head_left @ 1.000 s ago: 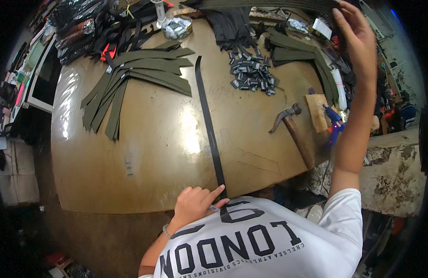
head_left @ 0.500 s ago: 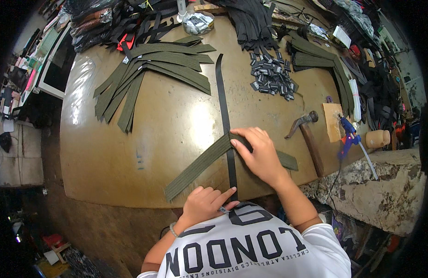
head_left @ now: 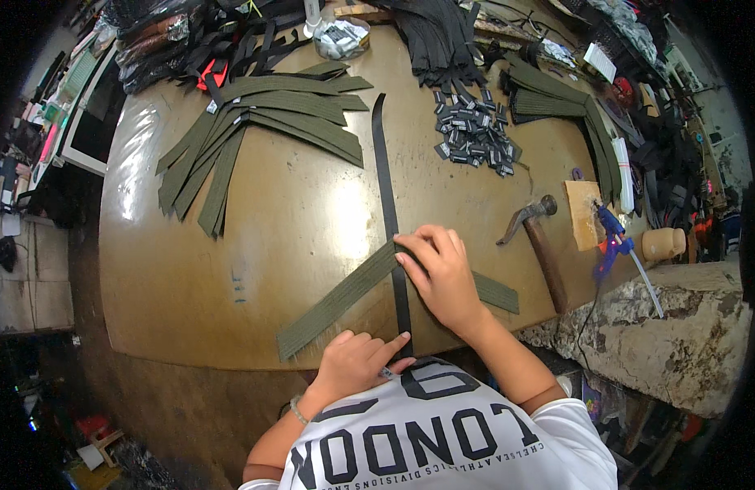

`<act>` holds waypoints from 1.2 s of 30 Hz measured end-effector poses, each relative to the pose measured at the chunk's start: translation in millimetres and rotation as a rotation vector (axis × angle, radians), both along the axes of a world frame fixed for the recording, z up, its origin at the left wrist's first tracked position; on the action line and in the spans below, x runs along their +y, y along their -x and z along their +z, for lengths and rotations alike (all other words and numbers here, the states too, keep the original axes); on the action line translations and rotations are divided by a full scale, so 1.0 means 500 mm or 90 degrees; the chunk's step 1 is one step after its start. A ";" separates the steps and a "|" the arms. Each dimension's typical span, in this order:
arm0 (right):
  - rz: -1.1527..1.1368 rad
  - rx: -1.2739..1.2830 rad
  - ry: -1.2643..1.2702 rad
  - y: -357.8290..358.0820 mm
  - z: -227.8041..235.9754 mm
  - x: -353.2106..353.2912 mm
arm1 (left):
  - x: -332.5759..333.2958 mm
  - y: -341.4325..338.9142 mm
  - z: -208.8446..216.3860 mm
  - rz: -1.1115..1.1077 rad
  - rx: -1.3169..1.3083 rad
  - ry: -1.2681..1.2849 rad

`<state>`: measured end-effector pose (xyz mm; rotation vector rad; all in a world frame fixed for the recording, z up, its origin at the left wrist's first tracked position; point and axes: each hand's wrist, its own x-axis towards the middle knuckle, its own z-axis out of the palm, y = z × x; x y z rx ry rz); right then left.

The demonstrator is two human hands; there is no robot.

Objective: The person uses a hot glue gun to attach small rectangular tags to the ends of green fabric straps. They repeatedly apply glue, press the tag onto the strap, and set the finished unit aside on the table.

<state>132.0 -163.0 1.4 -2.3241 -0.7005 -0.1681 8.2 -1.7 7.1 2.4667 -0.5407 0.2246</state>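
Observation:
A narrow black strap [head_left: 383,175] runs lengthwise over the table toward me. Its near end is pinched between the thumb and forefinger of my left hand [head_left: 357,365], at the table's front edge. A small pale piece shows beside that thumb, too small to name. Lying across the black strap is a wide olive ribbed strap [head_left: 337,302], bent to a peak where the two meet. My right hand [head_left: 444,278] grips the olive strap at this peak with thumb and fingertips, and hides part of its right half.
Olive straps [head_left: 304,104] fan out at the far left. Small black tabs [head_left: 471,135] lie heaped beyond my right hand. To the right are a hammer [head_left: 545,253], a glue gun [head_left: 610,224] on a tan board [head_left: 583,204], and more olive straps [head_left: 549,90].
The whole picture has shifted slightly left. Both hands keep nearly the same places on the straps, with the right fingertips a little differently set at the peak.

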 end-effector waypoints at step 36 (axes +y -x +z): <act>-0.597 -0.135 -0.084 -0.094 -0.021 -0.578 | 0.023 -0.128 -0.003 0.231 0.039 0.050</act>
